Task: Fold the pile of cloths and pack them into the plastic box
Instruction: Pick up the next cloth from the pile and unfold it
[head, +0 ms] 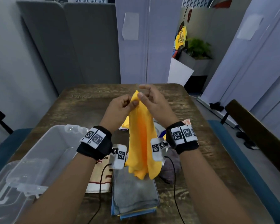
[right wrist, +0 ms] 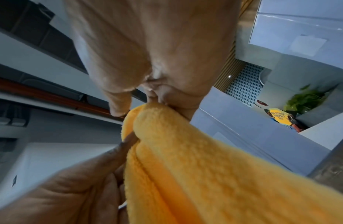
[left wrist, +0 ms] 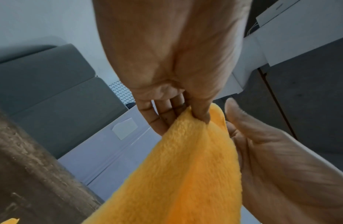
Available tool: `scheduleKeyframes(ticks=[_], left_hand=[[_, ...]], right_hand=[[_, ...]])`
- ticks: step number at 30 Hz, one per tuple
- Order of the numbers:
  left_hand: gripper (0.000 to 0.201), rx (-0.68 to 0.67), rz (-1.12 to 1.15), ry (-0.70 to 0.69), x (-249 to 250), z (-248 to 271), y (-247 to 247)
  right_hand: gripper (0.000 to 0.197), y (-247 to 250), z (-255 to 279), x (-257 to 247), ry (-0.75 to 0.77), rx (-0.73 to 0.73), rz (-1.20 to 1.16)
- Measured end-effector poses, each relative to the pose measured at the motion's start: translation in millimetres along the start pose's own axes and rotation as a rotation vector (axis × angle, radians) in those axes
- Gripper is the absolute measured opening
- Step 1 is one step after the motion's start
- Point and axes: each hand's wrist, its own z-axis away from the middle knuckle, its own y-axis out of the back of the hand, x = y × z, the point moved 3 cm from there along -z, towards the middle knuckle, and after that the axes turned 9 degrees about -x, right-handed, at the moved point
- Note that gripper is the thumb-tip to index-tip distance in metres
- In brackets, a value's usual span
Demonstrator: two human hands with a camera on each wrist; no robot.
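A yellow-orange fleece cloth (head: 141, 138) hangs in the air over the middle of the wooden table (head: 205, 162). Both hands pinch its top edge close together: my left hand (head: 122, 105) with thumb and fingers on the left side, my right hand (head: 148, 98) with thumb on the top corner and the other fingers curled above. The left wrist view shows the cloth (left wrist: 178, 166) pinched by my left hand (left wrist: 195, 112). From the right wrist camera the cloth (right wrist: 195, 166) is pinched at its tip by my right hand (right wrist: 153, 103). The clear plastic box (head: 39, 160) stands open at the left.
A stack of folded cloths (head: 134, 196), grey on top, lies near the front edge. A beige towel (head: 100, 178) lies beside the box. A loose pile of cloths (head: 170, 168) sits behind the hanging cloth at right. Chairs flank the table.
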Motion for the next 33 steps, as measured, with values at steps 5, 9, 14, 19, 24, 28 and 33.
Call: scheduleKeyframes(ticks=[5,9,14,19,24,28,33], left_hand=[[0.027,0.001,-0.039,0.049,-24,6,-10],[0.033,-0.063,-0.102,0.168,-63,17,-23],[0.035,-0.167,-0.272,0.357,-113,35,-36],[0.010,-0.036,-0.281,0.445,-137,47,-19],[0.011,0.298,-0.018,0.400,-133,57,24],[0.014,0.597,0.287,0.364,-135,59,55],[0.014,0.661,0.487,0.222,-100,44,60]], right_hand=[[0.014,2,-2,-2,0.044,0.114,0.231],[0.010,14,-8,-18,0.079,0.227,0.224],[0.008,28,-16,-28,0.099,0.341,0.234],[0.012,33,-9,-19,0.067,0.517,0.181],[0.010,51,9,11,-0.064,0.687,0.138],[0.011,54,24,37,-0.166,0.764,0.110],[0.017,51,42,61,-0.255,0.824,0.028]])
